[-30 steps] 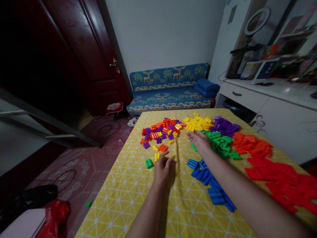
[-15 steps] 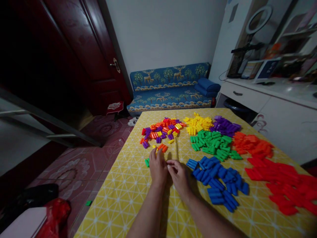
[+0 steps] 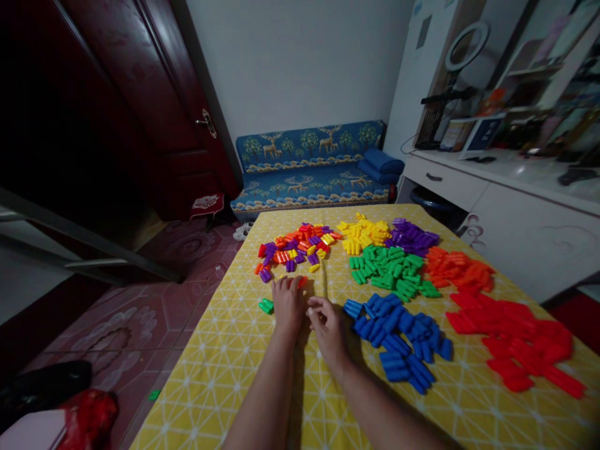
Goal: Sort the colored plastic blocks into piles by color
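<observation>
My left hand [image 3: 288,306] lies on the yellow patterned tablecloth with its fingers stretched forward over a few small orange plastic blocks [image 3: 302,282], mostly covered by the fingertips. Just left of it are green blocks [image 3: 266,305]. Close beside it, my right hand [image 3: 327,326] is curled with thumb and forefinger together; whatever is between them is too small to make out. To the right of that hand spreads a heap of blue blocks [image 3: 396,331]. Ahead of both hands lies a mixed pile of orange, purple, yellow and red blocks [image 3: 300,245].
Sorted heaps of yellow [image 3: 364,233], purple [image 3: 411,237], green [image 3: 391,270], orange [image 3: 459,269] and red blocks [image 3: 515,337] cover the table's right side. Beyond stands a blue sofa [image 3: 309,175]; a white cabinet [image 3: 529,231] is at right. One green block [image 3: 154,395] lies on the floor.
The view has shifted slightly to the right. My left hand's fingers have flattened over the orange blocks, and a small gap has opened between the hands. More of the green blocks shows.
</observation>
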`<move>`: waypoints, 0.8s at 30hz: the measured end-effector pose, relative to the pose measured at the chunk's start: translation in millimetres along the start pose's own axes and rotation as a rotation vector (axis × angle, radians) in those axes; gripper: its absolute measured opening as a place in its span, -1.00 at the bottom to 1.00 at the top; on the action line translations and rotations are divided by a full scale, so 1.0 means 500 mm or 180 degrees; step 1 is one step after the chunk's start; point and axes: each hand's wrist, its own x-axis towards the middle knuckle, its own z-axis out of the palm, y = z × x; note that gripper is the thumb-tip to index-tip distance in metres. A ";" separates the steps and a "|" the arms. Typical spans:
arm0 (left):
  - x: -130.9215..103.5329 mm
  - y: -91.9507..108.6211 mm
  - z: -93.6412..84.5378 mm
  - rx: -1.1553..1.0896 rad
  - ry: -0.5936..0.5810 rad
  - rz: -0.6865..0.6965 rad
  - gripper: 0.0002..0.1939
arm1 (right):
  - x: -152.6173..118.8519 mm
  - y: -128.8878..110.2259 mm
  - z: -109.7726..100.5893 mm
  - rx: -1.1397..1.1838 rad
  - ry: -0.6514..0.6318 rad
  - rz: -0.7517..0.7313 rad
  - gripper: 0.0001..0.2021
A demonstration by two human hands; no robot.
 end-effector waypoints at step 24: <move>-0.093 0.034 -0.014 -0.2222 0.0333 -0.0702 -0.75 | -0.005 -0.014 -0.007 -0.0239 0.0169 -0.0597 -0.84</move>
